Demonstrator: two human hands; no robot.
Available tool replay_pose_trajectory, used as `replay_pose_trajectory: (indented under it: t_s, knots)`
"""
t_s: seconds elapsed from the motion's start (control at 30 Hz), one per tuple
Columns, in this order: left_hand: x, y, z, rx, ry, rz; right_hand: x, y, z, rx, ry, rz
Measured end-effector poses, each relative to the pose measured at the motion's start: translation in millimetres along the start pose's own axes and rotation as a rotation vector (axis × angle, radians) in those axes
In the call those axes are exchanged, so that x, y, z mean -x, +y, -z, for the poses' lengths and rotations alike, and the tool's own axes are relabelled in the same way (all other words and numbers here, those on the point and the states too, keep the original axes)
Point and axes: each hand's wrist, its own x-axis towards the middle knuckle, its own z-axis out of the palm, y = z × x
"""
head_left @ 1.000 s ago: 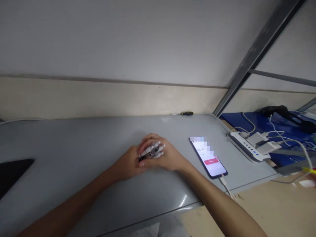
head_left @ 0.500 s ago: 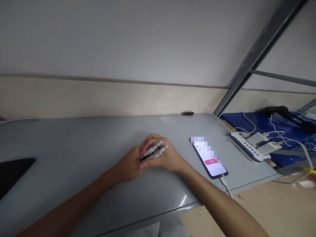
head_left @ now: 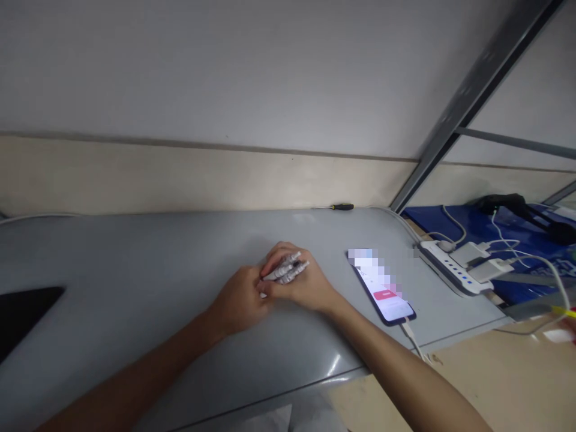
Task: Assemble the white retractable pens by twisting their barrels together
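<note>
A small bundle of white and clear pens (head_left: 290,268) slants between my two hands above the grey tabletop, clicker ends pointing up and right. My right hand (head_left: 306,282) is closed around the bundle, with the thumb in front and the fingers curled behind. Pressed up against it, my left hand (head_left: 243,300) is closed at the pens' lower left ends. Its fingertips and those pen ends are mostly hidden, with just a bit of white showing between the hands.
A lit phone (head_left: 382,288) on a white cable lies right of my hands. Beyond it sits a power strip (head_left: 454,268) with plugged-in chargers. A screwdriver (head_left: 342,207) rests by the wall, and a dark flat object (head_left: 27,315) is at left. A metal post (head_left: 450,126) rises at right.
Both hands have shifted slightly right with the pens. The dark pen part seen earlier between the hands no longer shows; a white bit appears there.
</note>
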Motion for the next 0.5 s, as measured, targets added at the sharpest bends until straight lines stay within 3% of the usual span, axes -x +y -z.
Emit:
replay_pose_trajectory:
  t_s: [0.2,0.33,0.5]
  knots:
    - [-0.9,-1.2,1.8,-0.145,0.03,0.037,1.3,2.0,-1.1,-0.032,0.031,-0.091]
    - [-1.6,-4.1,3.0,-0.108,0.035,0.007,2.9,4.5,-1.6,-0.142,0.006,-0.179]
    - [-1.9,-3.9,5.5,-0.125,0.043,-0.022,1.9,5.6,2.2,-0.178,0.0,-0.169]
